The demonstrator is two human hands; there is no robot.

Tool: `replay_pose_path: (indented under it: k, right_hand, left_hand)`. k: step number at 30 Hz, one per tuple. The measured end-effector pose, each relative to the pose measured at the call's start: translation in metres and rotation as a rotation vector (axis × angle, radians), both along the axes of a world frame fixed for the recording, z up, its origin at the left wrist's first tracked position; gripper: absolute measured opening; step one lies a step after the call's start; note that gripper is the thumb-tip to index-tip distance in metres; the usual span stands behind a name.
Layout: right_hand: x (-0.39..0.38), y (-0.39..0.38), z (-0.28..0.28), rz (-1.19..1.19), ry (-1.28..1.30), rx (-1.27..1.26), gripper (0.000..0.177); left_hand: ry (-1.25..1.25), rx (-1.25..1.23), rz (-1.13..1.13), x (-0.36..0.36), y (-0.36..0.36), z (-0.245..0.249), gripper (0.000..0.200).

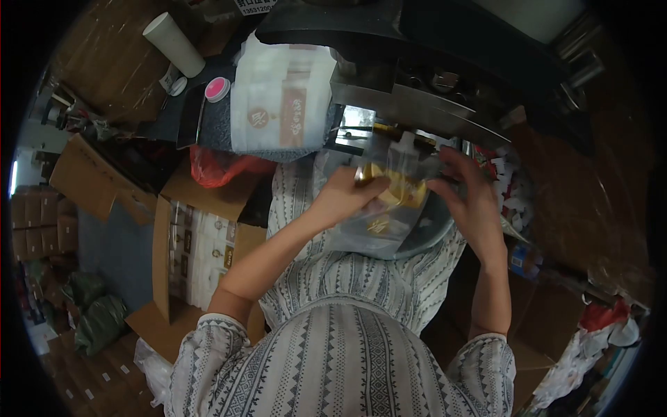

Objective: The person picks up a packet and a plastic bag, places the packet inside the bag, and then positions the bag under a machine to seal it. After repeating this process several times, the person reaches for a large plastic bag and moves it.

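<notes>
1. Over the lap, just below the metal edge of a machine: clear plastic bag with gold-coloured pieces inside, held up between 2 hands.
2. Left hand: fingers curled shut around the bag's left edge, thumb side pressed against the gold-coloured pieces; a closed grasp, not a loose one.
3. Right hand: fingers spread and bent over the bag's right side, tips on the film near its top; grasping the bag as well, firmness of hold impossible to tell.
4. Under the bag: grey rounded basin, partly hidden; contact with the bag impossible to tell.
5. Left of the hands: stack of white packets resting on the machine's top, red plastic bag beneath it, open cardboard box with more white packets lower down. Farther up: white cup lying tilted, pink lid beside it.
6. Possible trouble, judged from this grip: thin film held only at 2 edges, so a slack pinch on either side likely to let the bag sag and spill its contents onto the lap or the floor.
7. Further risk: right fingertips very close to the metal edge and the brass-coloured parts behind it; liable to be knocked or caught there if pushed forward carelessly.
8. Also: stack of white packets overhanging the machine's front, near the left forearm's line of travel; 1 bump from a raised wrist or elbow enough to tip it down toward the cardboard box.
</notes>
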State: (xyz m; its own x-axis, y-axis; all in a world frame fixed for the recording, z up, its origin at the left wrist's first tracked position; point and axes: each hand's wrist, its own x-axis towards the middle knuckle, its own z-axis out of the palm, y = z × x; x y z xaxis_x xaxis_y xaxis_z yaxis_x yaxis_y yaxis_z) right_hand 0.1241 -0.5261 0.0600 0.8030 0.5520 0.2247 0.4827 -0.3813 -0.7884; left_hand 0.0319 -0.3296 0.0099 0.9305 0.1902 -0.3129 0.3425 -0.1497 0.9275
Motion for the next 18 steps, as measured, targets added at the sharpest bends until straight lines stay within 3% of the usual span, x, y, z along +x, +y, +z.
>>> replay_pose_path:
  k: [3, 5, 6, 8, 9, 11, 12, 14, 15, 16, 18]
  right_hand:
    - [0.003, -0.031, 0.005, 0.002, -0.152, -0.218, 0.035]
    - [0.01, -0.047, 0.01, -0.278, -0.131, -0.48, 0.031]
    - [0.018, -0.052, 0.005, -0.278, -0.127, -0.481, 0.031]
    - [0.038, -0.058, -0.012, -0.43, -0.106, -1.069, 0.029]
    - [0.044, -0.066, -0.017, -0.43, -0.11, -1.065, 0.029]
    - [0.049, -0.078, -0.025, -0.284, -0.069, -0.721, 0.027]
    - [0.048, -0.077, -0.025, -0.286, -0.065, -0.719, 0.027]
    - [0.048, -0.073, -0.022, -0.244, -0.076, -0.674, 0.026]
    - [0.05, -0.074, -0.021, -0.243, -0.077, -0.671, 0.026]
    - [0.051, -0.075, -0.021, -0.267, -0.034, -0.672, 0.025]
    - [0.048, -0.079, -0.017, -0.293, 0.016, -0.684, 0.024]
  left_hand:
    - [0.136, -0.093, -0.025, 0.027, 0.003, 0.002, 0.03]
    - [0.073, -0.541, 0.165, 0.032, 0.0, -0.009, 0.032]
    - [0.077, -0.542, 0.165, 0.03, 0.0, -0.011, 0.032]
    - [0.059, -0.415, 0.099, 0.023, 0.004, -0.012, 0.035]
    - [0.055, -0.413, 0.1, 0.018, 0.016, -0.009, 0.035]
    - [-0.379, 0.361, 0.394, 0.0, 0.051, 0.0, 0.041]
    - [-0.377, 0.363, 0.389, -0.009, 0.064, -0.01, 0.041]
    - [-0.236, 1.592, 0.188, -0.029, 0.077, -0.048, 0.049]
    - [-0.306, 1.43, 0.148, -0.036, 0.069, -0.049, 0.056]
    - [-0.309, 1.434, 0.144, -0.039, 0.071, -0.047, 0.056]
    - [-0.269, 1.293, 0.204, -0.051, 0.079, -0.036, 0.041]
